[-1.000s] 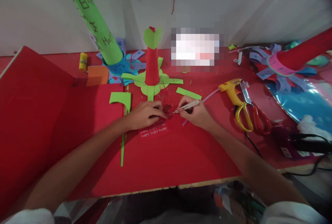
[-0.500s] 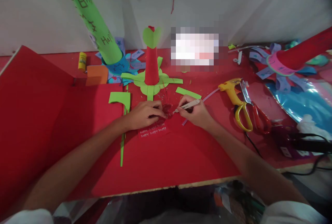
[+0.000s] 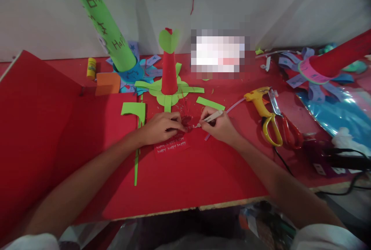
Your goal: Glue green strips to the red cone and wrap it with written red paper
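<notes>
My right hand (image 3: 217, 124) is closed around a white marker pen (image 3: 213, 116), its tip down on a small dark red paper piece (image 3: 189, 127) with white letters on it. At the left end of that piece, the thumb and fingertips of my left hand (image 3: 165, 127) are drawn together and hold it down. Just below my left hand lies a red paper (image 3: 171, 147) with rows of white "happy" writing, partly covered by the hand. Behind my hands stands a red cone (image 3: 169, 74) with a green heart on top and a green scalloped base (image 3: 158, 97).
Green foam scraps (image 3: 133, 109) and a green strip (image 3: 210, 103) lie around my hands. Scissors (image 3: 272, 124) and a yellow glue gun (image 3: 257, 97) are at the right. A green tube (image 3: 107, 26), a glue stick (image 3: 91, 68) and a large red sheet (image 3: 31, 126) are at the left.
The marker tip and my right hand have shifted slightly right, and more white letters show on the small red piece. My left hand stays in place.
</notes>
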